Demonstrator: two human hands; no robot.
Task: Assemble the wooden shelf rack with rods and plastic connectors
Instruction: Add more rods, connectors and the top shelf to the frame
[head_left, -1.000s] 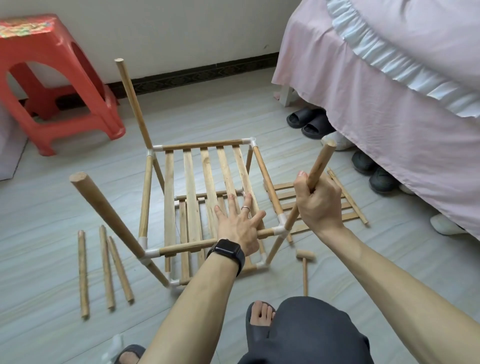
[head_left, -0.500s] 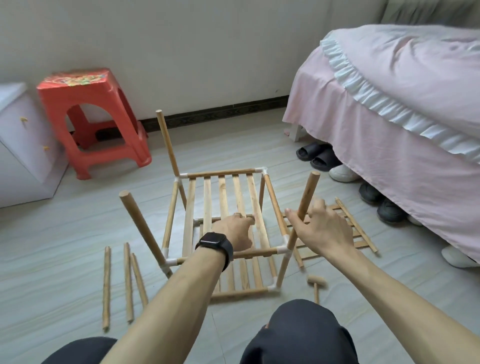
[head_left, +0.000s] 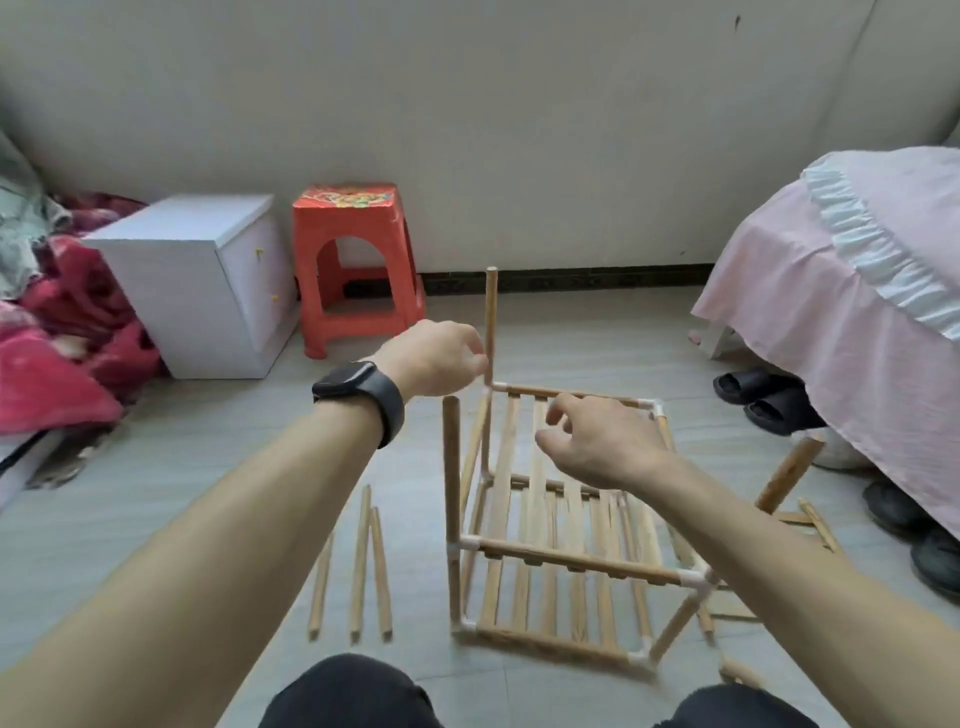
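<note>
You face a pale wall (head_left: 519, 130) and grey floor (head_left: 208, 493). Red stool (head_left: 353, 260) and white cabinet (head_left: 197, 280) stand left, pink bed (head_left: 831, 312) right.

No words or numbers can be read anywhere. The red stool (head_left: 358, 244) has a bright pattern on its top, but it is too blurry to tell if there are any letters in it. The watch (head_left: 347, 380) shows only a dark face.
</note>
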